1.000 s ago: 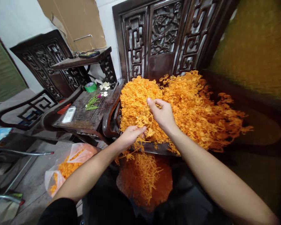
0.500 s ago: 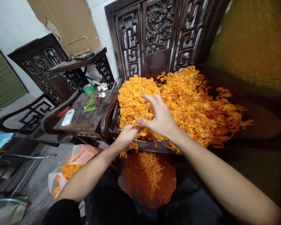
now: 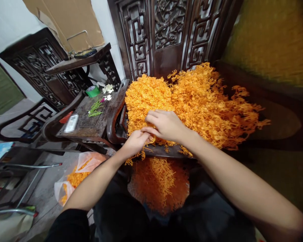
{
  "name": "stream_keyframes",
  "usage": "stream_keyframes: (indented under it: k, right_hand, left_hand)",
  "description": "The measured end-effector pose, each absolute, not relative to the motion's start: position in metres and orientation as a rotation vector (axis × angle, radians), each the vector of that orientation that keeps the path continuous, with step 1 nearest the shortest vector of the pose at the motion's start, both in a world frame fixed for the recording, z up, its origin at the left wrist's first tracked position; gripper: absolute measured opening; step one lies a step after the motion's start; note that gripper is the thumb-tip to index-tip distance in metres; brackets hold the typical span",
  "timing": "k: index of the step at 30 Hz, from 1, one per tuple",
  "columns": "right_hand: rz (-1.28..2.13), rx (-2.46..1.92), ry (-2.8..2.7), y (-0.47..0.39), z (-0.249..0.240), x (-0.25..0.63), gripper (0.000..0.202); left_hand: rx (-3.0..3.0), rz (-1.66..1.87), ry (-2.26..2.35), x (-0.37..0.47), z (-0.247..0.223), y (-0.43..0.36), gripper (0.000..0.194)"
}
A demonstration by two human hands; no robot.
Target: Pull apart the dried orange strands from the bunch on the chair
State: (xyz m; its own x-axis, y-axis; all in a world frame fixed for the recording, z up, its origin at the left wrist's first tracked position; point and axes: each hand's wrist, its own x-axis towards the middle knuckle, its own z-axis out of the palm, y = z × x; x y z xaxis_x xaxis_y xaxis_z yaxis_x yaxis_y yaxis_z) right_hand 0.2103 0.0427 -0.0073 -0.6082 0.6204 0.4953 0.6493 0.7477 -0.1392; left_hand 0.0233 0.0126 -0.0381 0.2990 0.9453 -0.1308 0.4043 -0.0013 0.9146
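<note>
A big heap of orange artificial flower pieces point(image 3: 199, 101), with thin branching stems, covers the dark wooden chair seat point(image 3: 166, 151) before me. At the near edge of the heap, my left hand point(image 3: 134, 144) pinches an orange piece that mostly disappears behind the fingers. My right hand point(image 3: 165, 125) comes in from the right with its fingers curled down and together, its thumb meeting the left fingertips. What sits inside the right fingers is hidden. Below the seat edge, loose orange stems point(image 3: 164, 178) lie in a round reddish container point(image 3: 180, 195) between my knees.
To the left, a dark wooden chair point(image 3: 88, 126) carries green tape point(image 3: 92, 91), green stems point(image 3: 95, 109), white flowers point(image 3: 107, 88) and a blurred white item point(image 3: 71, 123). A plastic bag point(image 3: 87, 161) of orange pieces stands on the floor. A carved chair back point(image 3: 169, 60) rises behind the heap.
My right hand has closed from spread fingers to curled ones and dropped onto the left fingertips. My left hand keeps its pinch. The view has shifted slightly.
</note>
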Motion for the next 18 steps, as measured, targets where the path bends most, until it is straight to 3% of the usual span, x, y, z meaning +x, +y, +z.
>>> stream_keyframes:
  k: [6,10,18]
  right_hand:
    - [-0.029,-0.973,-2.409,0.05,-0.013,0.197,0.044]
    - [0.237,-1.191,-2.11,0.077,-0.02,0.195,0.049]
    - [0.617,-1.471,-1.551,0.14,-0.04,0.202,0.054]
  left_hand:
    - [1.631,0.684,1.29,0.017,-0.037,0.014,0.04]
    - [1.698,0.643,1.204,0.022,-0.026,0.011,0.052]
    - [1.673,0.609,1.279,0.038,-0.018,0.024,0.05]
